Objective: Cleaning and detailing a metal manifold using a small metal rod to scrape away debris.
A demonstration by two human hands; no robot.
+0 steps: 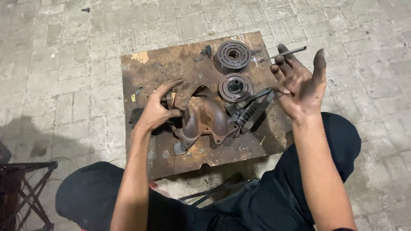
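A rusty cast manifold (204, 119) lies on a worn brown board (154, 68) on the paved ground. My left hand (157, 108) grips the manifold's left flange, thumb on its side. My right hand (299, 83), blackened with grease, is raised palm up over the board's right edge and holds a thin metal rod (290, 52) between its upper fingers. A black clamp tool with a coiled spring (252, 110) leans against the manifold's right end, just below that hand.
Two round grooved pulley discs (232, 55) (235, 87) sit at the back of the board. Small scraps and bolts lie scattered on it. A dark metal stool frame (25, 188) stands at lower left. My knees in black trousers flank the board.
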